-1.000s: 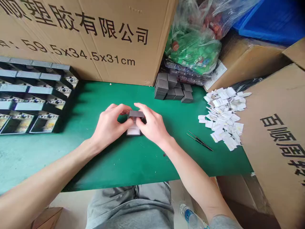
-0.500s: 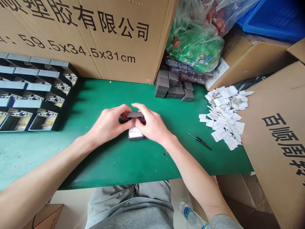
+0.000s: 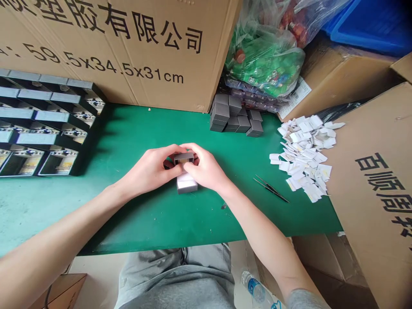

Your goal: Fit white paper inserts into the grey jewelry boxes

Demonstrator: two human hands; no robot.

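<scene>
Between my two hands a small dark grey hinged box point(image 3: 187, 188) stands on the green table point(image 3: 154, 227), its lid raised and a white lining in its lower half. My left hand point(image 3: 157, 168) is closed on the lid from the left, thumb at the front. From the right my right hand point(image 3: 204, 166) grips the same lid, with its thumb inside near the hinge and its index finger curled over the back. The fingers partly hide the lid's inside and the hinge, so I cannot make out what lies under the thumbs.
Open black boxes point(image 3: 61, 164) stand in rows at left. At the back are closed grey boxes point(image 3: 222, 112) and a bag of green pieces point(image 3: 267, 64). Tweezers point(image 3: 271, 188) and a pile of white pieces point(image 3: 305, 150) lie right. Large cartons point(image 3: 135, 96) border the table.
The box has come slightly toward me and tipped so its front wall and the lid's inside show. My right index finger has curled in behind the lid. The view has shifted slightly.
</scene>
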